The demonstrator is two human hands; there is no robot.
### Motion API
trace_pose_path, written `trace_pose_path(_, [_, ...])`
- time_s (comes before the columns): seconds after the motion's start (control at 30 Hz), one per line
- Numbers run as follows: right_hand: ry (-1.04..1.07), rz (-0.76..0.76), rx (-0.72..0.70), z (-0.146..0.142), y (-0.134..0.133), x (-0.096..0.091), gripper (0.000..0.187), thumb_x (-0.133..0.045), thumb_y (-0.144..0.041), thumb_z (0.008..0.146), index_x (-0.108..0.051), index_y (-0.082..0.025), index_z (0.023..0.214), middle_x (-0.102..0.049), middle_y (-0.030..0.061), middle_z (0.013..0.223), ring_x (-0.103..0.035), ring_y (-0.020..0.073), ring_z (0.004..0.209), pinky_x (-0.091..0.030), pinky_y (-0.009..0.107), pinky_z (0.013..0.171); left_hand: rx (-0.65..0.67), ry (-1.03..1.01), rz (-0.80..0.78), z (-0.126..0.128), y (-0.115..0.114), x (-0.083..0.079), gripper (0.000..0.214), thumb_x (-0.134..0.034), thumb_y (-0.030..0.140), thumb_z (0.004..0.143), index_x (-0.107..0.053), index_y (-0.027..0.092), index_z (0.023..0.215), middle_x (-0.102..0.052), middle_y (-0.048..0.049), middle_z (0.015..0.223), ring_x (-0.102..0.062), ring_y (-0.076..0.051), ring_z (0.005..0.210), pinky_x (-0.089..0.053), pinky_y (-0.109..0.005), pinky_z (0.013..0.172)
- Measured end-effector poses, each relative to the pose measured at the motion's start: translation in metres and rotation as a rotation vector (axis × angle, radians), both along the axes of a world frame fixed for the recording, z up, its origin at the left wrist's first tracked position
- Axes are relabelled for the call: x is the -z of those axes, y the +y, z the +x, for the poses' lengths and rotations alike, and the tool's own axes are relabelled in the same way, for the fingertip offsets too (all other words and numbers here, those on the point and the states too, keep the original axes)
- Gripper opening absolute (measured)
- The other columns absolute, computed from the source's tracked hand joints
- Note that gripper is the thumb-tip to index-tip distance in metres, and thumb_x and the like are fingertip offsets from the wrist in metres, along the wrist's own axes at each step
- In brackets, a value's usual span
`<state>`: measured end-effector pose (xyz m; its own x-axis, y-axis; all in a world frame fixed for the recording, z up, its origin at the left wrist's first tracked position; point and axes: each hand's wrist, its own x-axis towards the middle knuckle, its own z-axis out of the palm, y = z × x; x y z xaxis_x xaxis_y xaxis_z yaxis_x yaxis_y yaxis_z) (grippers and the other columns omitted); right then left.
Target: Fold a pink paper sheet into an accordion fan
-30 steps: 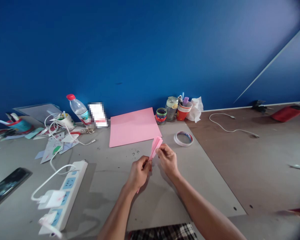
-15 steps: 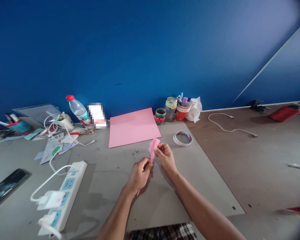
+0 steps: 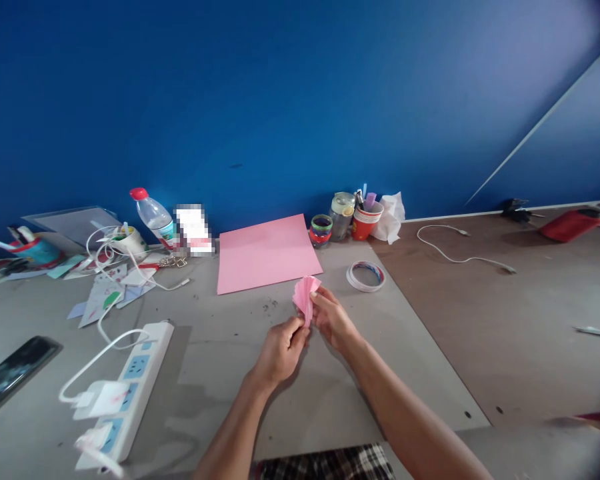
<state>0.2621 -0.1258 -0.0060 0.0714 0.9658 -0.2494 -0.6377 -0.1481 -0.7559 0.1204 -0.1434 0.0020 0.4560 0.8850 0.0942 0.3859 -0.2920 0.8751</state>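
Observation:
A pink pleated paper fan (image 3: 306, 295) is held upright above the grey table, its folds spread at the top and gathered at the base. My left hand (image 3: 283, 347) is closed on the narrow lower end. With thumb and fingers, my right hand (image 3: 333, 317) pinches the fan's right side; some of its fingertips are hidden behind the paper. A flat pink sheet of paper (image 3: 267, 255) lies just beyond the hands. To the right of them is a roll of tape (image 3: 365, 276).
On the left are a white power strip (image 3: 143, 393), a dark phone (image 3: 17, 373), paper scraps and a tilted plastic bottle (image 3: 153, 217). Against the blue wall stand a glass jar (image 3: 342, 217) and a red paper cup of pens (image 3: 366, 223). A white cable (image 3: 450, 250) lies on the right.
The fan's pleats have spread wider, leaning out to the left. My right hand has shifted slightly along its side, while my left hand keeps its grip at the base.

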Motion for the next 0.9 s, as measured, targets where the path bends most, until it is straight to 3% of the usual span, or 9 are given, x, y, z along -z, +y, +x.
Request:
trace_pose_path(0.13, [0.068,-0.040,-0.262,0.0017,-0.0016,-0.0026,0.032,-0.064,-0.047,0.073,-0.061,-0.017,0.083,-0.068,0.0050,0.069,-0.061,0.0186,0.056,-0.048,0.029,0.048,0.016,-0.009,0.020,-0.0002,0.0002,-0.0017,0.024,-0.041,0.032,0.089,-0.052,0.020,0.071,-0.053,0.0020,0.060,-0.046,-0.010,0.054,-0.035,-0.019,0.057])
trace_pose_path(0.2, [0.072,-0.072,-0.269,0.0018,-0.0013,-0.0029,0.032,-0.062,-0.049,0.073,-0.062,-0.017,0.078,-0.068,0.0062,0.067,-0.061,0.0195,0.054,-0.047,0.029,0.045,0.023,-0.007,0.019,-0.0001,0.0002,-0.0022,0.024,-0.041,0.032,0.089,-0.052,0.020,0.071,-0.053,0.0017,0.061,-0.046,-0.010,0.055,-0.035,-0.020,0.058])
trace_pose_path(0.37, [0.080,-0.094,-0.089,0.0043,0.0030,-0.0003,0.027,-0.063,-0.043,0.075,-0.064,-0.016,0.073,-0.068,0.0058,0.067,-0.061,0.0166,0.056,-0.051,0.029,0.056,0.069,0.031,0.036,0.0019,-0.0011,-0.0033,0.024,-0.041,0.031,0.088,-0.051,0.020,0.070,-0.052,0.0022,0.061,-0.044,-0.010,0.056,-0.034,-0.020,0.058])
trace_pose_path(0.53, [0.062,-0.038,0.100,0.0054,0.0058,0.0004,0.023,-0.071,-0.039,0.069,-0.061,-0.019,0.073,-0.065,0.0014,0.064,-0.058,0.0145,0.053,-0.049,0.027,0.052,0.091,0.077,0.062,0.0039,-0.0022,-0.0052,0.023,-0.041,0.028,0.088,-0.051,0.021,0.069,-0.051,0.0030,0.059,-0.043,-0.011,0.054,-0.032,-0.020,0.057])
trace_pose_path(0.9, [-0.026,0.030,0.302,0.0052,0.0019,-0.0051,0.038,-0.079,-0.034,0.063,-0.056,-0.021,0.091,-0.063,-0.0029,0.060,-0.058,0.0134,0.056,-0.045,0.023,0.051,0.080,0.121,0.061,0.0044,-0.0018,-0.0019,0.020,-0.041,0.026,0.088,-0.053,0.021,0.073,-0.055,0.0017,0.060,-0.047,-0.011,0.055,-0.034,-0.021,0.057])
